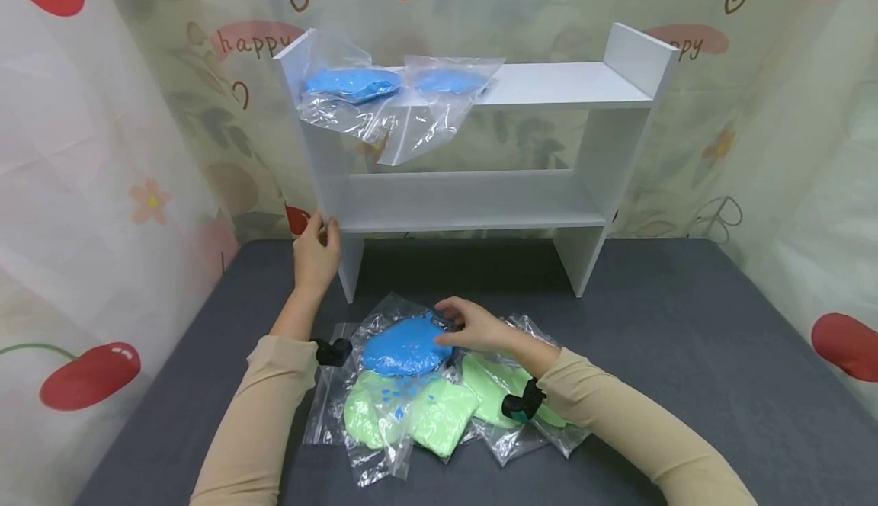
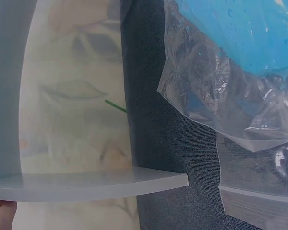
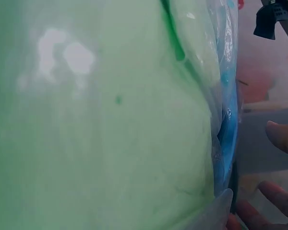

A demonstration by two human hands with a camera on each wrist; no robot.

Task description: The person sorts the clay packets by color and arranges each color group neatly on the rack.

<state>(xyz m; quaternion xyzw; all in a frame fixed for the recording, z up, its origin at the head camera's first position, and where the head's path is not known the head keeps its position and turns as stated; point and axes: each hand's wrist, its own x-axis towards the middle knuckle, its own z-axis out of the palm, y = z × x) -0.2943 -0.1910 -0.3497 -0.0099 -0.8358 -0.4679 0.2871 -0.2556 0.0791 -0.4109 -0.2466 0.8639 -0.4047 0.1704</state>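
Where the printed cloth [image 1: 535, 3] hangs behind and to both sides, it closes off the work area. Before it stands the dark counter [image 1: 713, 384], carrying everything. White shelf [image 1: 473, 197] upright at the far edge, open front toward the person; set so, both boards are presumably within easy reach. Green bags [image 1: 439, 418] lie flat and overlapping on the near side, centred between the forearms, probably to keep them handy. Among these clear bags, one blue bag [image 1: 405, 346] lies at the back of the pile, overlapping the green, nearest the shelf; likely the easiest to take. On the top board, toward its left end, two more blue pieces: left packet [image 1: 353, 84] and right packet [image 1: 449, 81], side by side, clear plastic drooping over the front edge, which may make them apt to slip.

Left hand [image 1: 318, 258] raised, wrist below the fingers, loose digits touching the shelf's left side panel from outside; presumably steadying it. Right hand [image 1: 476, 327] comes in low from the right, palm down over the blue bag's right side, thumb and fingers well parted, nothing gripped; contact with the plastic unclear. Black wrist unit [image 1: 334, 352] sits on the left wrist.
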